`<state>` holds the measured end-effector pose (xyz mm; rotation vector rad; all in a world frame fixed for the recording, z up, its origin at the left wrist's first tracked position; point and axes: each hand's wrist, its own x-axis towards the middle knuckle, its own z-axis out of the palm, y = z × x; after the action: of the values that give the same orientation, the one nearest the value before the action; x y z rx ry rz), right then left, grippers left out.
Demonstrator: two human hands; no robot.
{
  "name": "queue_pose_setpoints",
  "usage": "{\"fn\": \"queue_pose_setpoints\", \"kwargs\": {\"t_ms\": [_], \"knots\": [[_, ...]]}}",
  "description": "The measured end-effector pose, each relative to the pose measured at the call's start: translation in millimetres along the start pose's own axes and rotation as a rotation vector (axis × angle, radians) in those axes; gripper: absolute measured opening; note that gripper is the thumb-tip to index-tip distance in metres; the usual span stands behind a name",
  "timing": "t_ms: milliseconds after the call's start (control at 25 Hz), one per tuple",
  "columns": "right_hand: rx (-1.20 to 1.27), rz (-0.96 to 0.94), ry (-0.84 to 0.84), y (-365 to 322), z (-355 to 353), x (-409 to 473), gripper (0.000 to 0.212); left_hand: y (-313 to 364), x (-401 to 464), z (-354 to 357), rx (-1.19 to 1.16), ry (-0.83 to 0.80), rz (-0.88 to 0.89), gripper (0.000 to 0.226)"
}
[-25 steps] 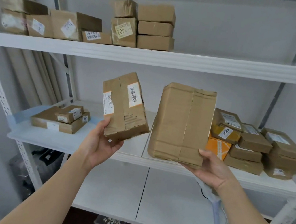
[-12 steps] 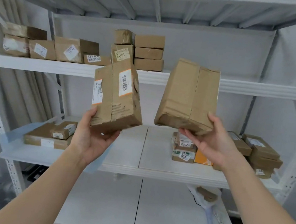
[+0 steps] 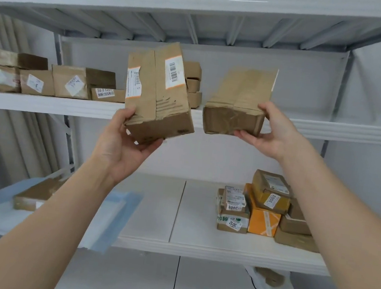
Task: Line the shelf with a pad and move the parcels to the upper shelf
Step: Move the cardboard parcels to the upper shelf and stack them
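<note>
White metal shelving fills the frame against a pale wall, its upper shelf [image 3: 42, 103] crossing the middle and the lower shelf [image 3: 194, 244] beneath it. At centre the left hand [image 3: 122, 149] holds a labelled parcel [image 3: 160, 92] — creased brown cardboard, two white barcode labels edged in orange, taped seams — tilted, its grip curled round the lower corner. Just right of it, apart, the right hand [image 3: 270, 131] holds a plain parcel [image 3: 240, 102], brown and wrinkled with glossy tape, its bottom end level with the upper shelf's edge; the picture is blurred there. A row of boxes [image 3: 53, 79] sits on the upper shelf at left. Lower left, a blue-edged pad [image 3: 111, 219] lies on the lower shelf under a flat box [image 3: 33, 195]; lower right, stacked parcels [image 3: 261, 209], one orange.
</note>
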<state>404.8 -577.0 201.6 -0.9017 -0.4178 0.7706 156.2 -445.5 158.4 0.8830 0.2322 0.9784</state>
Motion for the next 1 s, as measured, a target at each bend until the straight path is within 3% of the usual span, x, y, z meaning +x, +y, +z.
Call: {"fn": "queue_pose_setpoints", "kwargs": {"t_ms": [320,520,680,840,1000], "knots": [[-0.12,0.038,-0.083,-40.1,15.4,70.6,0.039,-9.6,64.9,72.6,0.021,-0.025,0.097,0.044],[-0.232,-0.012,-0.082,-54.5,24.9,101.6,0.026,-20.9,97.1,101.5,0.015,-0.035,0.116,0.045],[-0.352,-0.007,-0.123,-51.7,16.7,128.3,0.029,-27.7,117.3,123.8,0.04,-0.025,0.167,0.043],[-0.601,-0.326,0.135,-57.9,7.5,146.9,0.029,-31.3,132.6,143.0,0.119,-0.001,0.173,0.026],[-0.451,-0.589,-0.153,-55.8,11.3,160.5,0.037,-32.3,156.3,156.9,0.216,-0.001,0.144,0.044]]}}
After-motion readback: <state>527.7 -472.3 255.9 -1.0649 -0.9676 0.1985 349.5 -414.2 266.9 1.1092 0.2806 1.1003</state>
